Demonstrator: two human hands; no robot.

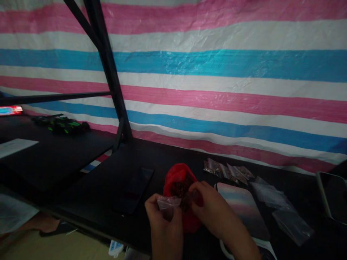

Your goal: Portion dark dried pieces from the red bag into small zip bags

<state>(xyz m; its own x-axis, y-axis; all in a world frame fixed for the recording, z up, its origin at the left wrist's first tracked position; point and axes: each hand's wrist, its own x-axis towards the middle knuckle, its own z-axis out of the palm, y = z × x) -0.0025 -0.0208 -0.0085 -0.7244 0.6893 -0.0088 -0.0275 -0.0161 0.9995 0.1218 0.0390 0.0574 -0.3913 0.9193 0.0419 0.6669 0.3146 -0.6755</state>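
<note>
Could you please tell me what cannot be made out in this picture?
From the head view:
Contents of the red bag: dim, blurred, partly behind the right hand.
Whether that hand holds anything: darkness and blur hide it.
Device: cut off by the right edge.
Red-blue object: blurred, cut by the left edge.

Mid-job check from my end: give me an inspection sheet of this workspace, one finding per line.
Surface: black tabletop, dimly lit.
Job's things: open red bag of dark bits; filled packets beyond a flat glossy device; loose clear bags to its right.
Clutter: dark phone-like slab left of the red bag; phone-like device at far right; toy vehicle at far left.
Hands: left hand pinches a small clear bag; right hand at the red bag's mouth, grip unclear.
Cables: none certain; pale curved strip unclear.
Surroundings: striped sheet behind; black post; person's limb lower left.
</note>
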